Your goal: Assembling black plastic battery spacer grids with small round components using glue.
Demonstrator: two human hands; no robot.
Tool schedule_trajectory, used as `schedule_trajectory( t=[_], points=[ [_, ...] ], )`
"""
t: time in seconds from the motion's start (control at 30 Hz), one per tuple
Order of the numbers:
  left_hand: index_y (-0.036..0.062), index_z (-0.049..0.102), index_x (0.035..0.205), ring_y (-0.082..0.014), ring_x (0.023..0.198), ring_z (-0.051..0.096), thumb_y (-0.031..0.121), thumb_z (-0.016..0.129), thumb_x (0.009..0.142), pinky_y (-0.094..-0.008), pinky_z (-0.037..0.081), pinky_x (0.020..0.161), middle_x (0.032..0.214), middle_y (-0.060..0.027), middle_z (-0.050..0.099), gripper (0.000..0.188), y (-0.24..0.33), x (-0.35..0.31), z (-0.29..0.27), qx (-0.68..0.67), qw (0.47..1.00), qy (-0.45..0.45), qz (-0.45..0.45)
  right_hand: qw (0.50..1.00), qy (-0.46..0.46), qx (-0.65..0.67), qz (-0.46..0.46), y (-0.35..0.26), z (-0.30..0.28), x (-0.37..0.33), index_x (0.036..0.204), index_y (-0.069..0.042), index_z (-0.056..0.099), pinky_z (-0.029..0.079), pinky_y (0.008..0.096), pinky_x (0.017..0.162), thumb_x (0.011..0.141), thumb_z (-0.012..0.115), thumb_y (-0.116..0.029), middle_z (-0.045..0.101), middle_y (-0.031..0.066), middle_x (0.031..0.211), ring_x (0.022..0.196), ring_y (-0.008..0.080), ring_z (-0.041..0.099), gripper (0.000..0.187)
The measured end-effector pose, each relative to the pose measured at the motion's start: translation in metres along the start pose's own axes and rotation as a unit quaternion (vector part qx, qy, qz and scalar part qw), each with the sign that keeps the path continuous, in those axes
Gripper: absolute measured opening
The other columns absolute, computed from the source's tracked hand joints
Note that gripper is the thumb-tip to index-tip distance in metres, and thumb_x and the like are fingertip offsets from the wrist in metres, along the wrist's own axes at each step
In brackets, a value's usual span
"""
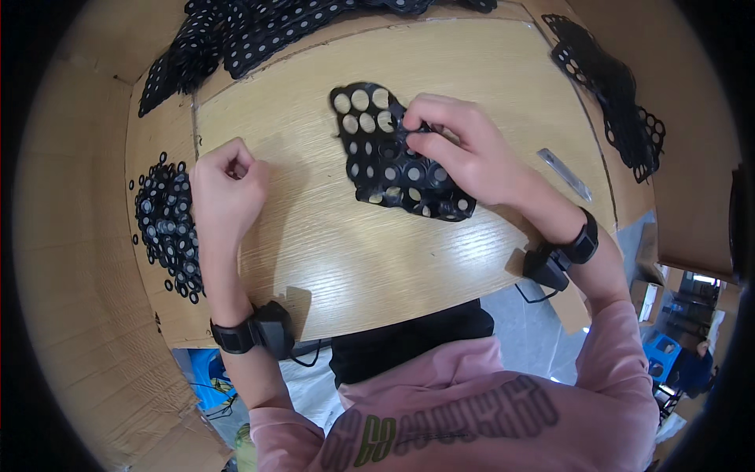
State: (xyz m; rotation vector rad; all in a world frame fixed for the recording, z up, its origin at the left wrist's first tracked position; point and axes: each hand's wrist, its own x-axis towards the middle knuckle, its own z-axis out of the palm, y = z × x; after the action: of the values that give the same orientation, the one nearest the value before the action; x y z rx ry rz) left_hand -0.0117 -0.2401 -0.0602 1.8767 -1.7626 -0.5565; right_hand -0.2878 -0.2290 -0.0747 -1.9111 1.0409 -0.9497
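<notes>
**Punched sheet lies under the right hand**

Head view: pale wooden table (330, 259) carries a black perforated sheet (385, 169), long axis running from upper left to lower right. Right hand (464, 149) rests on its upper edge, fingers pinched at a hole. Left hand (224, 185), loosely curled, contents not discernible, lies well apart, beside loose black rings (165, 224).

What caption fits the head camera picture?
Right hand picks at a black punched sheet while the left hand rests closed beside loose black rings.
</notes>
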Motion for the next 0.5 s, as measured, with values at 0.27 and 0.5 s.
schedule_trajectory(
  t=[0.27,0.5],
  points=[
    [0.0057,0.068,0.081,-0.0161,0.082,0.059,0.005,0.063,0.073,-0.0262,0.044,0.073,0.088,-0.0096,0.065,0.01,0.0,-0.003,0.008,0.183,0.952,0.114,0.216,0.998,0.021,-0.028,-0.056,0.006,0.003,0.001,0.088,0.0,0.059,0.041,0.0301,0.056,0.088,0.066,-0.019,0.059,0.0108,0.082,0.061,0.0177,0.052,0.02],
    [-0.0017,0.055,0.117,-0.0134,0.093,0.059,0.003,0.066,0.084,-0.0281,0.046,0.079,0.103,-0.0072,0.064,0.035,0.025,-0.018,0.035,-0.318,0.925,-0.153,0.144,0.989,0.002,-0.012,-0.15,0.01,0.004,0.002,0.098,-0.001,0.058,0.047,0.0307,0.065,0.089,0.066,-0.018,0.062,0.0106,0.086,0.072,0.0218,0.06,0.021]
  ],
)
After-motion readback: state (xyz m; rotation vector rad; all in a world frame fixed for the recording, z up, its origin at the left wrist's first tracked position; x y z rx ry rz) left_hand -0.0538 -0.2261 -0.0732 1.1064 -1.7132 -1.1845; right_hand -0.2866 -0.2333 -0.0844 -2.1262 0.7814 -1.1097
